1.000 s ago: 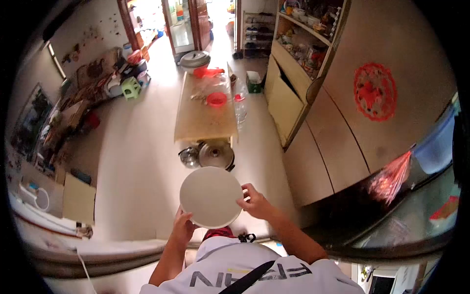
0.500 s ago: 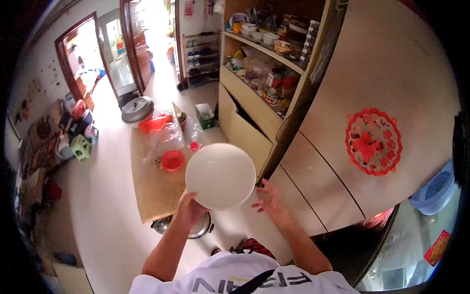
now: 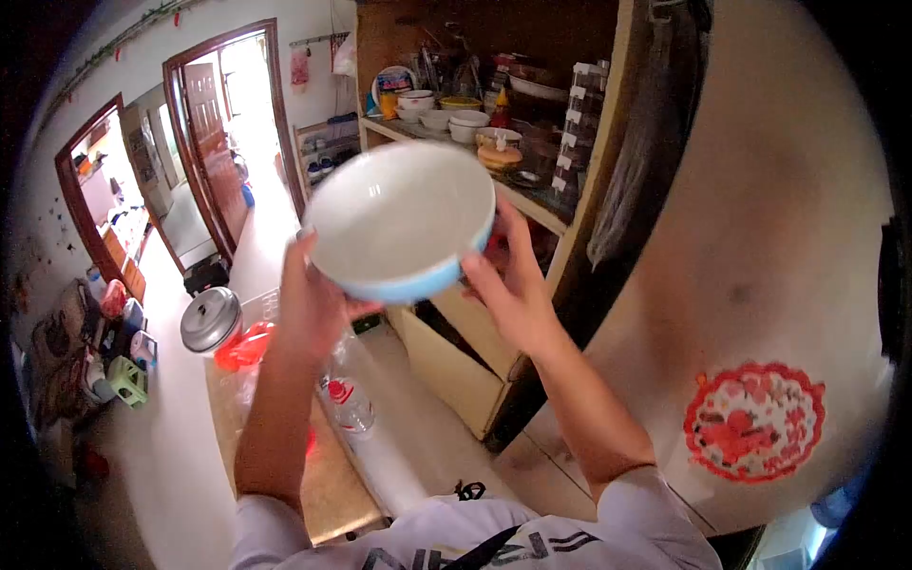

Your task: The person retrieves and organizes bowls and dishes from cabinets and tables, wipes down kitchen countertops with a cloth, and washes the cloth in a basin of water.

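Observation:
A large bowl point(image 3: 404, 218), white inside and light blue outside, is held up in front of the cabinet with its mouth tilted toward me. My left hand point(image 3: 318, 299) grips its left side, fingers partly behind it. My right hand point(image 3: 508, 285) holds the right side, with the thumb near the rim and the other fingers mostly hidden. Just beyond the bowl, the cabinet shelf point(image 3: 541, 195) carries several smaller white bowls point(image 3: 467, 123).
Below my arms stands a wooden table point(image 3: 332, 503) with a lidded metal pot point(image 3: 211, 320), a red plastic bag point(image 3: 245, 347) and a clear bottle point(image 3: 350, 407). Lower cabinet doors point(image 3: 446, 370) hang ajar. On the right, a panel bears a red-edged decoration point(image 3: 755, 423).
The bowl has risen toward the shelf and tilted, showing its blue side. My right hand, free before, now holds it too. The view has turned up toward the cabinet.

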Demonstrator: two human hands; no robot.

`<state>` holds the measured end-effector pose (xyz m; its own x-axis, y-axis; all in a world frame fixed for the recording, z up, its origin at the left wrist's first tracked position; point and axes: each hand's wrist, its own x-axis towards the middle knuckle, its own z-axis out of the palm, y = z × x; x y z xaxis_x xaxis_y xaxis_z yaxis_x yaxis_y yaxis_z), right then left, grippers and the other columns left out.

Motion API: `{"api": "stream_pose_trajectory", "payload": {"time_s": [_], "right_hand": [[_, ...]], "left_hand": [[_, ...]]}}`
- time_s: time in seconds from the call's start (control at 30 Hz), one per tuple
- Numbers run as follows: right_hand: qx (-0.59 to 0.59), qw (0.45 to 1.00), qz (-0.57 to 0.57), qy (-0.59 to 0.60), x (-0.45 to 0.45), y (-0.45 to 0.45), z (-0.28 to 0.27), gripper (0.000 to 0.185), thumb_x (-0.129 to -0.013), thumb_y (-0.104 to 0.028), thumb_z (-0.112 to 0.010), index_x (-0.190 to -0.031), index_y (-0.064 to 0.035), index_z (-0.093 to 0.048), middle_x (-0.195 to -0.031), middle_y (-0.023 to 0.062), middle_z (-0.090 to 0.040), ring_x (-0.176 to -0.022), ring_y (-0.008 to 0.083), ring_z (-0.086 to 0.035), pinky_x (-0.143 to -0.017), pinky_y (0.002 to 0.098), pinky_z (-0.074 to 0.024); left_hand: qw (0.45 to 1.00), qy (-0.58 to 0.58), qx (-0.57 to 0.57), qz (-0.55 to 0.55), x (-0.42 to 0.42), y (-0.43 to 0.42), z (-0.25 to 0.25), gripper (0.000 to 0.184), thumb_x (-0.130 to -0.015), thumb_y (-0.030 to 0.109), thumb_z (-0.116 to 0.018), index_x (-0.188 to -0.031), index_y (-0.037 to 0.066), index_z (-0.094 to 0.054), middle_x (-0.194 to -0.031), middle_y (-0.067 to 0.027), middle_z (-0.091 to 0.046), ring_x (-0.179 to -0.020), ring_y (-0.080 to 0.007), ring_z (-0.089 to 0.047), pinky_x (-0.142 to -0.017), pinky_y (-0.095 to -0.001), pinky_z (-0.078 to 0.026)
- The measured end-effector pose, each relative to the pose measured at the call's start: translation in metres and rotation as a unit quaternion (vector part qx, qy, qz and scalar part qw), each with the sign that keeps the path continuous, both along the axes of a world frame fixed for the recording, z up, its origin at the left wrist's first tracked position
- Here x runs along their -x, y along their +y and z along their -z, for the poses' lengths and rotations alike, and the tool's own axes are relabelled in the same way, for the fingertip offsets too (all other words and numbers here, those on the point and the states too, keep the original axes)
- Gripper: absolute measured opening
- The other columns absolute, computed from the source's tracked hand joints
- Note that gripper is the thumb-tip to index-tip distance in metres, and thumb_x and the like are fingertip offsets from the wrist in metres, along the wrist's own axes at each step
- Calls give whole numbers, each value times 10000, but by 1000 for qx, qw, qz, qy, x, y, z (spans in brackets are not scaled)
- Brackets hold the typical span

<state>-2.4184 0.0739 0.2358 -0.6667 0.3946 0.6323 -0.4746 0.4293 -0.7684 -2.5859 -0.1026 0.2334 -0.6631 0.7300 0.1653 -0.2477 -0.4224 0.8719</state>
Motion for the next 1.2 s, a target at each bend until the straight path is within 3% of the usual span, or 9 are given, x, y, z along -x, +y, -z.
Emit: {"api": "stream_pose_trajectory", "payload": {"time_s": [0.2,0.23,0.47,0.5,0.7,0.87,0.97,1.1,1.2], "right_hand": [[-2,980,177,86,131,81,-89,830,-921,-433,-594,-1486,62,-243,-1426,295,-397,-1245,391,-496,-1038,435,-411],[12,974,205,98,150,93,-101,827,-907,-450,-578,-1477,61,-266,-1411,308,-415,-1232,416,-505,-1046,445,-404],[30,915,365,168,260,226,-181,760,-825,-399,-547,-1419,39,-371,-1240,318,-566,-1168,459,-555,-1039,474,-410],[32,917,371,144,276,255,-193,709,-867,-403,-511,-1454,-36,-355,-1267,186,-542,-1061,309,-569,-761,422,-515],[148,908,360,156,305,350,-241,476,-901,-347,-501,-1290,-74,-488,-1154,142,-549,-977,291,-535,-714,433,-513],[193,880,403,162,312,394,-240,419,-931,-285,-464,-1291,-74,-502,-1222,145,-527,-1045,303,-509,-768,464,-520],[200,871,431,129,300,431,-242,382,-965,-288,-428,-1303,-125,-499,-1261,139,-499,-1075,308,-496,-769,465,-534],[169,875,446,85,289,457,-248,372,-987,-316,-432,-1314,-147,-488,-1294,134,-485,-1093,312,-490,-776,470,-538],[167,851,498,25,291,468,-252,356,-986,-317,-458,-1298,-149,-493,-1288,127,-487,-1080,296,-500,-770,462,-551]], "left_hand": [[997,45,-59,-9,104,119,-97,723,-854,678,-503,-1353,154,-489,-1235,-35,-583,-1050,-160,-550,-757,-299,-490],[995,48,-86,9,124,144,-106,704,-877,655,-480,-1356,139,-466,-1272,-82,-519,-1103,-235,-504,-815,-392,-493],[985,93,-114,91,224,305,-163,781,-869,666,-472,-1398,94,-415,-1302,-150,-481,-1097,-291,-508,-871,-425,-513],[981,105,-116,116,244,329,-173,788,-868,666,-474,-1400,89,-410,-1301,-158,-478,-1089,-297,-512,-871,-424,-516],[959,225,-120,125,313,465,-234,707,-864,668,-526,-1327,138,-463,-1211,-110,-496,-1023,-260,-492,-847,-421,-498],[944,212,-125,218,328,565,-246,672,-870,630,-586,-1303,120,-519,-1202,-90,-503,-936,-227,-509,-773,-380,-521],[943,227,-131,203,317,595,-240,696,-886,597,-574,-1259,11,-528,-1047,-116,-583,-838,-224,-586,-693,-357,-572],[924,282,-98,241,318,634,-236,646,-898,561,-595,-1335,93,-513,-1153,-63,-561,-828,-194,-554,-625,-294,-507],[913,319,-60,249,324,657,-238,568,-910,525,-581,-1273,88,-560,-1066,-54,-595,-763,-190,-560,-586,-290,-460]]}}
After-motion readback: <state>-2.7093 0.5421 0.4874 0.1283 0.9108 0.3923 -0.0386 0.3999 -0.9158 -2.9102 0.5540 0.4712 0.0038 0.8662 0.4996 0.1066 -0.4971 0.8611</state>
